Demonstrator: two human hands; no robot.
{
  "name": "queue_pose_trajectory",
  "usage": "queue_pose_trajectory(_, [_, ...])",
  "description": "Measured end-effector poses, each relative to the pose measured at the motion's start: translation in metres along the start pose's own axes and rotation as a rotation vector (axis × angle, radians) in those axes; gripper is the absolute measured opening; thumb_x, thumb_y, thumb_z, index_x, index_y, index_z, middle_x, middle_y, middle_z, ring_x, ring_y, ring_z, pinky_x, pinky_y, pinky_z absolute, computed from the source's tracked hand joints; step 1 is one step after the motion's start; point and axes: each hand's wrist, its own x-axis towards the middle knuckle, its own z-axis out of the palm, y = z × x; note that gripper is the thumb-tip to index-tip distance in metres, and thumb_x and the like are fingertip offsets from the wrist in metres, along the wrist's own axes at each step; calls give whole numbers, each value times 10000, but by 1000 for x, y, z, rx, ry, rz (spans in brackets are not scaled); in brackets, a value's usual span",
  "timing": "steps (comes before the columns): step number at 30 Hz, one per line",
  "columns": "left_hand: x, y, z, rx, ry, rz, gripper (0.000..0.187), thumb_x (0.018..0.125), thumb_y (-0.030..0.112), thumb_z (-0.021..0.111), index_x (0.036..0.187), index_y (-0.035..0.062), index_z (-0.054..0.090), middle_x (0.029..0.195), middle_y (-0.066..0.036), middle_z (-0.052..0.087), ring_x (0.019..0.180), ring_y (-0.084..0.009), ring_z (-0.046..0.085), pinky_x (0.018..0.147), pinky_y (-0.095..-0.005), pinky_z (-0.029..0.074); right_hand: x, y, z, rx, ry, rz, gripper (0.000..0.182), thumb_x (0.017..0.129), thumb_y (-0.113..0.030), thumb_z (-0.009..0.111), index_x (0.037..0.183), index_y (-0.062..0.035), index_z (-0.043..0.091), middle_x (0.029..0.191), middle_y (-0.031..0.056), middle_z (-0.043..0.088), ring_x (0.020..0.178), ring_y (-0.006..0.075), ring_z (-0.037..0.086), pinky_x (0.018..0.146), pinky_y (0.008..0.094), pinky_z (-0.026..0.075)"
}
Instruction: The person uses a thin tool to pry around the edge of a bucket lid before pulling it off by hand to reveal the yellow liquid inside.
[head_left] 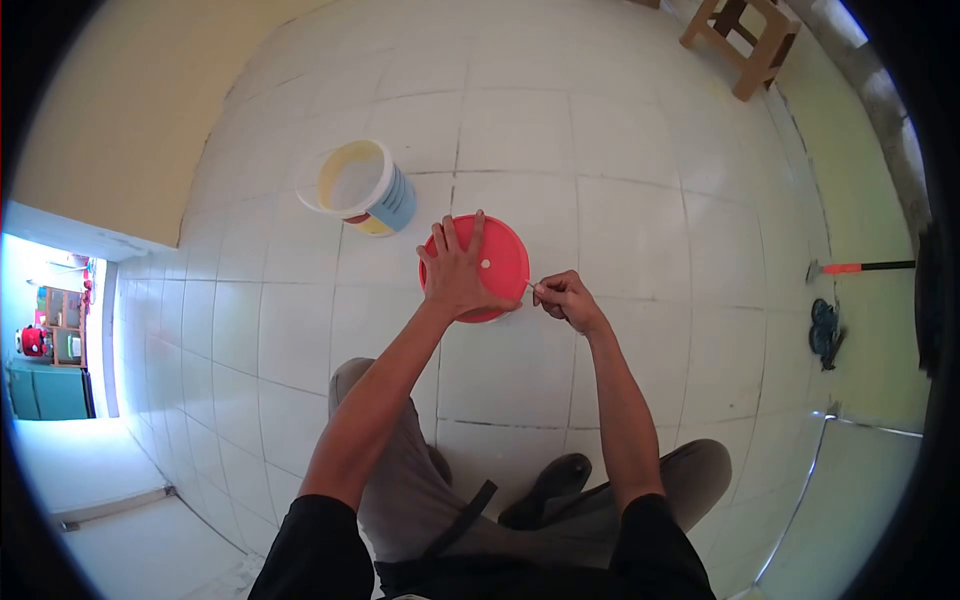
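Note:
A round red lid with a small white spot near its middle sits in front of me on the floor. A pale edge shows beneath its near side, but what it rests on is mostly hidden. My left hand lies spread across the lid, fingers pointing away from me and thumb toward the right rim. At that right rim my right hand is closed, pinching a thin, light-coloured tool. The tool's tip meets or nearly meets the lid's edge, and its exact kind is too small to tell.
An uncovered paint bucket with a blue label stands on the tiled floor, beyond the lid to the left. A brown stool is at the far right. By the right wall lie a hammer and a dark object.

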Motion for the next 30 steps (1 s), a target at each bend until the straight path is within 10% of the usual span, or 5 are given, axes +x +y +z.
queue_pose_trajectory(15, [-1, -4, 6, 103, 18, 43, 1654, 383, 810, 872, 1706, 152, 129, 1582, -367, 226, 1456, -567, 279, 982, -719, 362, 43, 66, 7, 406, -171, -287, 352, 984, -212, 769, 750, 42, 701, 550, -12, 496, 455, 64, 337, 445, 278, 210])
queue_pose_trajectory(24, [-7, -2, 3, 92, -23, 45, 1667, 361, 793, 881, 1703, 138, 139, 1573, -361, 221, 1440, -566, 287, 965, -720, 375, 5, -21, 12, -339, -16, -146, 277, 972, -98, 723, 757, 69, 677, 585, 22, 554, 581, 97, 458, 560, 311, 401])
queue_pose_trajectory(30, [-7, -7, 2, 47, 26, 61, 1663, 376, 831, 871, 1703, 144, 142, 1575, -362, 230, 1439, -565, 288, 969, -733, 362, -5, -33, 34, -690, 119, -188, 217, 933, 5, 641, 733, 92, 631, 586, 148, 565, 566, 264, 525, 599, 400, 459])
